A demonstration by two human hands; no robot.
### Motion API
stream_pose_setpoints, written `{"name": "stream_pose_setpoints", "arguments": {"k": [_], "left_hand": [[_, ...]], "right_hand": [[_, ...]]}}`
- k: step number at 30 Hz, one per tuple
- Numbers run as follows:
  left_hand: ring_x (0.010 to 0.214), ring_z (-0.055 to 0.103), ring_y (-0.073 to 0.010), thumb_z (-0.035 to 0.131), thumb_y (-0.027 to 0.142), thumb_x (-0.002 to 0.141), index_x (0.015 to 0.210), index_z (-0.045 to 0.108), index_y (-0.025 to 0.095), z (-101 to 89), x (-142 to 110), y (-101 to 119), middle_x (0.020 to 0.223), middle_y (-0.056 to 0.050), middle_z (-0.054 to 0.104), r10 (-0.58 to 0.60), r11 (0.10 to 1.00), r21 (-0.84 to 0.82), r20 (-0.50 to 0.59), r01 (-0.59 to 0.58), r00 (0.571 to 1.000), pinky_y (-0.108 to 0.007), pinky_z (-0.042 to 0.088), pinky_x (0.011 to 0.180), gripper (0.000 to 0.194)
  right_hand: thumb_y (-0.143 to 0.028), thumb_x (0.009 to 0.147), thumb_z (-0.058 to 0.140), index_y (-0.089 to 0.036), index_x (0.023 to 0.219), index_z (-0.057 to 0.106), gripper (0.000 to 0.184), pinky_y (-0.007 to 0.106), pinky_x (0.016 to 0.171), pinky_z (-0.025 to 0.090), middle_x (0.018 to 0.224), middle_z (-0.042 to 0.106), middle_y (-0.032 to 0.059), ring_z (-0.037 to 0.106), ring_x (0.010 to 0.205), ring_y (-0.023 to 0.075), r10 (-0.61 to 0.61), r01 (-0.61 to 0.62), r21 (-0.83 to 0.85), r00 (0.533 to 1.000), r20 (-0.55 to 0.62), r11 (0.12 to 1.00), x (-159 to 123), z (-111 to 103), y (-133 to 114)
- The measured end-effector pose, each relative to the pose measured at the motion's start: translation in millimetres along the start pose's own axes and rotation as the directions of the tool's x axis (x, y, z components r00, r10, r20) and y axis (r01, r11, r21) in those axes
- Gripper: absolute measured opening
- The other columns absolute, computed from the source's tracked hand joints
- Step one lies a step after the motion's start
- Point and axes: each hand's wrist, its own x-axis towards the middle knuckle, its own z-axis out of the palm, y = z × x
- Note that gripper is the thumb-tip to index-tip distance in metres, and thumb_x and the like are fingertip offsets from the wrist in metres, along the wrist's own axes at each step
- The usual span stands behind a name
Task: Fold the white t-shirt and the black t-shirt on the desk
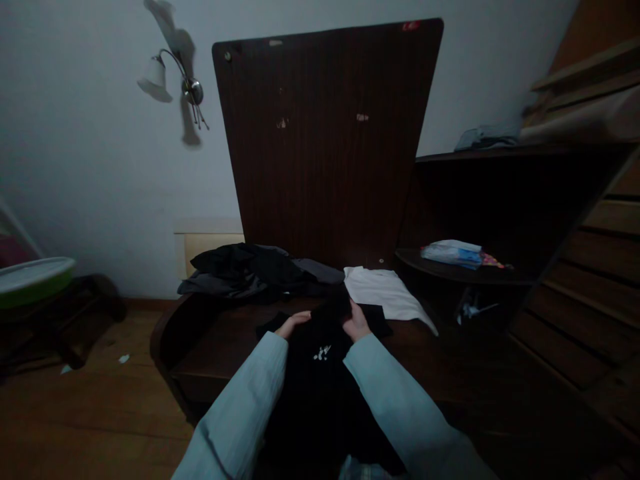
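A black T-shirt (320, 387) with a small white print lies over the front of the dark wooden desk (220, 353), its short sleeves out to both sides. My left hand (293, 324) grips it on the left near the collar, fingers partly hidden by the dark cloth. On the opposite side my right hand (357, 323) holds the raised cloth, thumb up. Just beyond my right hand, a white garment (383, 292) is spread flat. Behind my left hand sits a heap of black and grey clothes (250, 270).
A tall brown board (330, 147) stands at the back against the wall. To the right are corner shelves (465, 270) with a plastic packet (453, 253). A wall lamp (193, 90) hangs at upper left. Far left, a green basin (37, 283) rests on a stool.
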Motion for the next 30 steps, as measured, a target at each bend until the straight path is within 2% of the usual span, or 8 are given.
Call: {"name": "stream_pose_setpoints", "arguments": {"k": [3,4,9,13,17,20,26,30], "left_hand": [[0.078,0.06,-0.0244,0.063,0.03,0.056,0.077,0.067,0.014,2.2,-5,6,0.074,-0.006,0.067,-0.044,0.991,-0.112,0.228,0.071,0.973,-0.037,0.042,0.076,0.027],[0.078,0.06,-0.0237,0.063,0.03,0.056,0.077,0.066,0.014,3.0,-6,6,0.073,-0.006,0.066,-0.036,0.991,-0.121,0.228,0.065,0.973,-0.036,0.042,0.076,0.027],[0.065,0.057,-0.0158,0.066,0.037,0.057,0.066,0.06,0.015,4.1,-1,5,0.06,0.001,0.06,0.063,0.998,-0.008,-0.026,-0.063,0.998,-0.028,0.042,0.067,0.025],[0.088,0.056,-0.0192,0.065,0.041,0.059,0.066,0.061,0.015,1.8,-1,8,0.091,-0.005,0.064,0.222,0.973,0.096,-0.165,-0.209,0.961,-0.029,0.04,0.08,0.027],[0.104,0.051,-0.0242,0.069,0.04,0.057,0.061,0.063,0.014,2.7,-6,14,0.119,-0.01,0.053,0.177,0.978,0.094,0.088,-0.185,0.98,-0.033,0.036,0.089,0.026],[0.1,0.054,-0.0236,0.07,0.039,0.056,0.062,0.065,0.015,4.6,-8,17,0.108,-0.01,0.06,0.119,0.984,0.102,0.232,-0.146,0.965,-0.033,0.036,0.089,0.026],[0.076,0.057,-0.0176,0.07,0.039,0.054,0.063,0.064,0.015,5.1,-6,14,0.071,-0.002,0.063,0.09,0.976,0.192,0.049,-0.098,0.995,-0.028,0.04,0.075,0.027],[0.061,0.054,-0.0126,0.072,0.039,0.051,0.06,0.06,0.014,5.0,-4,11,0.058,0.001,0.058,0.027,0.985,0.167,0.079,-0.04,0.997,-0.024,0.039,0.063,0.029]], "right_hand": [[-0.024,0.064,0.057,-0.021,0.082,0.06,0.018,0.034,0.078,0.047,0.086,0.066,0.0028,0.059,0.091,0.0195,-0.017,0.019,-0.035,0.998,0.053,0.999,-2,8,8],[-0.019,0.061,0.057,-0.022,0.083,0.06,0.022,0.033,0.078,0.047,0.086,0.066,0.0018,0.059,0.09,0.0186,-0.012,0.019,-0.083,0.996,0.085,0.996,-3,10,11],[-0.006,0.05,0.054,-0.021,0.078,0.059,0.032,0.028,0.072,0.046,0.076,0.065,-0.0018,0.06,0.078,0.0158,0.073,-0.019,-0.352,0.987,0.14,0.936,-4,13,21],[-0.011,0.05,0.058,-0.02,0.07,0.059,0.021,0.025,0.063,0.044,0.063,0.063,-0.0037,0.059,0.065,0.014,0.05,-0.015,-0.384,0.995,0.081,0.923,-2,12,22],[-0.02,0.052,0.062,-0.018,0.065,0.059,0.013,0.024,0.056,0.041,0.057,0.06,-0.0046,0.055,0.054,0.0114,0.14,-0.07,-0.429,0.981,0.133,0.901,-3,13,22],[-0.024,0.051,0.064,-0.017,0.063,0.056,0.016,0.023,0.054,0.04,0.054,0.057,-0.0049,0.053,0.053,0.0111,0.091,-0.046,-0.445,0.993,0.081,0.894,-3,12,23],[-0.03,0.053,0.065,-0.018,0.059,0.05,0.019,0.023,0.051,0.038,0.049,0.052,-0.0066,0.05,0.05,0.0109,0.023,-0.019,-0.446,1.0,0.003,0.895,-2,9,23],[-0.035,0.055,0.065,-0.019,0.057,0.049,0.023,0.021,0.051,0.037,0.051,0.052,-0.0058,0.049,0.052,0.0102,0.011,-0.01,-0.406,1.0,-0.001,0.914,-3,12,20]]}}
